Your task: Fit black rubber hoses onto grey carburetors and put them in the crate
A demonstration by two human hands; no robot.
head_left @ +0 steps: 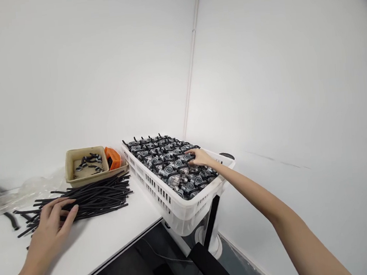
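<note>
A loose pile of short black rubber tubes (101, 195) lies on the white table. My left hand (53, 221) rests on its near left side, fingers slightly curled and thumb apart, with no tube clearly gripped. To the right, a white plastic basket (184, 213) is packed with rows of silver-grey metal parts (169, 170), many with a short black hose attached. My right hand (200, 156) reaches in over the basket's right wall. Its fingers and thumb close around one of these metal parts, which the hand partly hides.
Behind the tubes stands a beige tray (70, 165) with a few black hose pieces and rings, beside a small orange basket (116, 158). Clear plastic bags (23, 192) lie at the left. The white basket overhangs the table's front edge; a black bar (211, 264) stands below.
</note>
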